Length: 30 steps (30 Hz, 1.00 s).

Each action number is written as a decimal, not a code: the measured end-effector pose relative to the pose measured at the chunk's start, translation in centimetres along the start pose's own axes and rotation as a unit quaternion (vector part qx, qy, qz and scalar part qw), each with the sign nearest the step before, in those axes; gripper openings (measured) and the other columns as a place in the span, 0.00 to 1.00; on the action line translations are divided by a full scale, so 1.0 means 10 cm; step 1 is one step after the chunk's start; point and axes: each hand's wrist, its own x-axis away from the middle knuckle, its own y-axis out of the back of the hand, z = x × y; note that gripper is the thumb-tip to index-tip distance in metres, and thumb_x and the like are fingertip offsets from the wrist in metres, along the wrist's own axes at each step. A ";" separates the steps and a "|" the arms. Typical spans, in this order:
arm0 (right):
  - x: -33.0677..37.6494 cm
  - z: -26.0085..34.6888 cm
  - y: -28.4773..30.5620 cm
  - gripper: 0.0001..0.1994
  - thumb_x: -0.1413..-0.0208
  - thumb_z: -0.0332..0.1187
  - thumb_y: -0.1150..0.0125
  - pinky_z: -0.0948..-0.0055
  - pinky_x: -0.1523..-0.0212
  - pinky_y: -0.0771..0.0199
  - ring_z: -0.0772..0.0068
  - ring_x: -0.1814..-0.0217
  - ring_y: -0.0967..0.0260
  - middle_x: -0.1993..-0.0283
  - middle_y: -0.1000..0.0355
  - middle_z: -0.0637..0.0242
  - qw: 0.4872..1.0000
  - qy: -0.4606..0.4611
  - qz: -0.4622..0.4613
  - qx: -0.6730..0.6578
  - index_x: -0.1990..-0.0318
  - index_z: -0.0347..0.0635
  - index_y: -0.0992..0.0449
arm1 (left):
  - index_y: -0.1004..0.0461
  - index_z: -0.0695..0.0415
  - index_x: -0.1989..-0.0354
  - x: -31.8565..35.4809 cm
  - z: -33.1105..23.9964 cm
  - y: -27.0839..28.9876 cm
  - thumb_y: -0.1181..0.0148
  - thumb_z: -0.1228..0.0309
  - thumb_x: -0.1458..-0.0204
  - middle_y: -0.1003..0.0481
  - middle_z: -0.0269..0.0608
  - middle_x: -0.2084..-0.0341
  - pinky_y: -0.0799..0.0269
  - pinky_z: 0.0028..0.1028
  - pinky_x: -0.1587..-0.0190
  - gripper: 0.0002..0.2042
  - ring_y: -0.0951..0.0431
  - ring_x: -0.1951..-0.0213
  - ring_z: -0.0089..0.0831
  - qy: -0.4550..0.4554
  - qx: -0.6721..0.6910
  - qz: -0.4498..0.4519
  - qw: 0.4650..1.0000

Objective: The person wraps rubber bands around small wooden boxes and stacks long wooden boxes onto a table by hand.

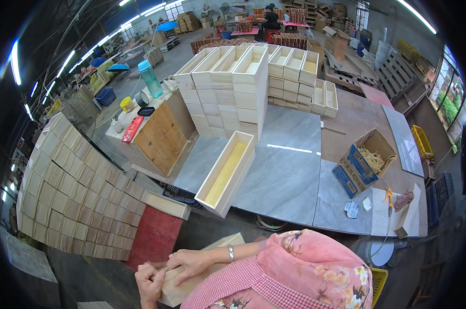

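A long pale wooden box [173, 292] lies slanted close to my body, partly covered by my arm and pink sleeve. My right hand [187, 265], with a silver bracelet at its wrist, rests over this box and its bent fingers grip it. At the box's left end is my left hand [149, 282], its fingers curled closed beside the right fingertips. Whatever it pinches is hidden. Ahead on the grey table, an open-topped long wooden box [225, 172] stands with its near end over the table edge.
Stacked wooden boxes [222, 98] rise at the table's back. More stacked wooden pieces [83, 195] stand at left, near a red board [153, 234]. A cabinet [163, 136] carries a teal bottle [149, 80]. At right are a carton of pale strips [354, 170] and an orange-handled air gun [389, 198].
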 end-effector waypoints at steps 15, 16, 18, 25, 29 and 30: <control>0.38 0.04 0.21 0.08 0.45 0.33 0.39 0.61 0.69 0.26 0.54 0.70 0.29 0.71 0.33 0.56 0.892 0.025 -0.263 0.367 0.64 0.38 0.26 | 0.52 0.64 0.29 -0.59 0.03 -0.29 0.27 0.46 0.60 0.37 0.68 0.43 0.37 0.44 0.38 0.55 0.34 0.40 0.59 0.081 -0.067 0.203 0.974; 0.49 0.01 0.33 0.07 0.45 0.32 0.41 0.61 0.68 0.25 0.54 0.69 0.28 0.71 0.32 0.56 0.889 -0.025 -0.243 0.386 0.66 0.39 0.27 | 0.51 0.65 0.29 -0.78 0.00 -0.42 0.29 0.44 0.60 0.38 0.70 0.42 0.38 0.43 0.37 0.55 0.35 0.38 0.59 0.063 -0.066 0.226 0.970; 0.58 0.11 0.47 0.05 0.47 0.31 0.43 0.60 0.68 0.25 0.53 0.68 0.28 0.72 0.31 0.57 0.884 -0.085 -0.259 0.380 0.70 0.42 0.29 | 0.50 0.67 0.30 -1.05 -0.20 -0.52 0.32 0.41 0.59 0.41 0.73 0.39 0.40 0.43 0.35 0.55 0.38 0.36 0.60 0.052 -0.071 0.267 0.960; 1.20 0.26 1.14 0.18 0.37 0.38 0.49 0.58 0.75 0.39 0.60 0.80 0.41 0.81 0.35 0.51 0.796 -0.317 -0.406 0.319 0.74 0.31 0.29 | 0.48 0.69 0.33 -1.18 -0.89 -0.94 0.33 0.56 0.63 0.32 0.71 0.47 0.36 0.47 0.39 0.49 0.33 0.43 0.63 -0.192 -0.091 0.311 0.926; 2.27 0.59 1.61 0.19 0.37 0.36 0.48 0.67 0.77 0.44 0.79 0.78 0.47 0.84 0.40 0.68 0.698 -0.454 -0.407 0.376 0.78 0.32 0.33 | 0.58 0.67 0.29 -0.93 -0.98 -1.24 0.30 0.60 0.67 0.37 0.79 0.47 0.36 0.51 0.39 0.56 0.35 0.43 0.69 -0.299 -0.020 0.227 0.927; 2.45 0.67 1.68 0.19 0.38 0.35 0.48 0.67 0.77 0.45 0.80 0.77 0.48 0.84 0.45 0.64 0.693 -0.448 -0.364 0.432 0.79 0.31 0.36 | 0.58 0.66 0.29 -0.82 -0.93 -1.33 0.30 0.60 0.68 0.40 0.81 0.46 0.36 0.52 0.39 0.57 0.35 0.43 0.71 -0.313 0.014 0.206 0.927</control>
